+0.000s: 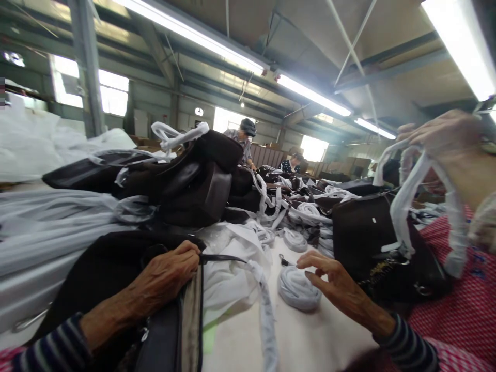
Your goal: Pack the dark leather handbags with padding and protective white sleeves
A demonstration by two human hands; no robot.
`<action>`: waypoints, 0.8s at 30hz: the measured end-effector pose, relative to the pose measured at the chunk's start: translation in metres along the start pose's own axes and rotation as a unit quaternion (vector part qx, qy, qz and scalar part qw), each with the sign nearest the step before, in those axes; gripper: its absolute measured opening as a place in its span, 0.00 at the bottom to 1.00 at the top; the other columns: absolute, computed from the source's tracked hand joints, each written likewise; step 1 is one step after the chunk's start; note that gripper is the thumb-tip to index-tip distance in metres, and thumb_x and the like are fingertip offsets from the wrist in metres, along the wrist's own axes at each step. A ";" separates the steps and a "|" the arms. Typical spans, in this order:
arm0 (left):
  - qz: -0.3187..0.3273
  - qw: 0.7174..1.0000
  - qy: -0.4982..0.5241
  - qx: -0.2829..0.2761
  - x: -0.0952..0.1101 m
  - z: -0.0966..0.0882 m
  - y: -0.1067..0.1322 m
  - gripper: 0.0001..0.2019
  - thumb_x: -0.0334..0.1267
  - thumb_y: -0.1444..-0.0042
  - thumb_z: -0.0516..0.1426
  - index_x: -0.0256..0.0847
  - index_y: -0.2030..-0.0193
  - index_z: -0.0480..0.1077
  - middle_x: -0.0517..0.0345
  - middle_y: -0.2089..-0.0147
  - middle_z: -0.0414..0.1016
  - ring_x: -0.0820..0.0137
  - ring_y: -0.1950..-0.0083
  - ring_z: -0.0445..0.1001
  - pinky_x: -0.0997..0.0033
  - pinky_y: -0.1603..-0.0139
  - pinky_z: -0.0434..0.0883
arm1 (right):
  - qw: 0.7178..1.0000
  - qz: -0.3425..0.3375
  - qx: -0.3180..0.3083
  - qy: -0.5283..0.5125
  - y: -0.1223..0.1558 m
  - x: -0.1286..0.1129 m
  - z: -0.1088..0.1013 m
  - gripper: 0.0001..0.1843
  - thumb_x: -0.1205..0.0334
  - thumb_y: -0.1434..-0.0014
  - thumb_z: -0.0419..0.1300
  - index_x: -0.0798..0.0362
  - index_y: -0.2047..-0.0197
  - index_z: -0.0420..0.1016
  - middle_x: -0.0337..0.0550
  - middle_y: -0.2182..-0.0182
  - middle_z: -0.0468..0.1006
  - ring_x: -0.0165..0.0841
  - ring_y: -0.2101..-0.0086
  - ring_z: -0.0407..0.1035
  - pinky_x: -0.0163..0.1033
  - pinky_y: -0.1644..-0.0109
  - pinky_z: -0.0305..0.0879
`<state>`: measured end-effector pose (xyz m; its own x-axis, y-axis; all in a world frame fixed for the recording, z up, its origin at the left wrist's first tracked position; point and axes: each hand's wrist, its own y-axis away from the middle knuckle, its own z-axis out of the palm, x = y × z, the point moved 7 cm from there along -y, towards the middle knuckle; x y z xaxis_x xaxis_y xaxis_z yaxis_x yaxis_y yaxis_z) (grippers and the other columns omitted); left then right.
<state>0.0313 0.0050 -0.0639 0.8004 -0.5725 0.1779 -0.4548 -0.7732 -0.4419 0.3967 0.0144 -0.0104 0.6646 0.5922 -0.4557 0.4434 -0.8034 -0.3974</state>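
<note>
My left hand (166, 281) lies on a dark brown bag (116, 279) in front of me, with its fingers closed on the bag's top edge where a thin dark strap (220, 258) comes off. My right hand (333, 287) hovers open over the pale table (310, 336), fingertips just above a coiled roll of white foam wrap (297, 289). A strip of white wrap (267, 315) trails down the table between my hands.
A co-worker's hands (442, 137) at the right hold up a white-wrapped handle of a dark bag (372, 243). Piled dark bags (194, 175) and white rolls cover the middle. Two people work at the far end. Grey-white sheets lie at the left.
</note>
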 end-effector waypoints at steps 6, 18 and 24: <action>0.005 0.999 0.017 -0.027 0.002 -0.001 0.001 0.10 0.28 0.29 0.46 0.40 0.62 0.64 0.55 0.54 0.69 0.63 0.50 0.71 0.64 0.51 0.70 | 0.990 -0.133 -0.031 -0.026 -0.067 -0.080 0.059 0.14 0.74 0.37 0.55 0.51 0.56 0.79 0.44 0.57 0.79 0.34 0.60 0.73 0.38 0.56 0.65; 0.019 1.000 0.007 -0.006 0.008 -0.001 0.001 0.10 0.24 0.31 0.49 0.41 0.63 0.61 0.55 0.55 0.69 0.63 0.50 0.70 0.63 0.58 0.68 | 0.987 -0.070 -0.087 0.113 -0.160 -0.076 0.143 0.02 0.66 0.41 0.68 0.54 0.63 0.82 0.45 0.64 0.82 0.38 0.61 0.74 0.39 0.56 0.61; 0.025 1.000 0.007 -0.002 0.012 -0.005 0.001 0.10 0.23 0.33 0.50 0.41 0.64 0.61 0.54 0.55 0.70 0.63 0.53 0.70 0.63 0.58 0.68 | 0.986 -0.073 -0.083 0.128 -0.150 -0.077 0.147 0.05 0.67 0.36 0.63 0.54 0.61 0.81 0.45 0.62 0.82 0.36 0.59 0.73 0.38 0.53 0.60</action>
<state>0.0389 -0.0039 -0.0577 0.7717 -0.6135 0.1676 -0.4949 -0.7448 -0.4475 0.1912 0.0987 -0.0327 0.7068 0.6845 -0.1783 0.6238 -0.7221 -0.2992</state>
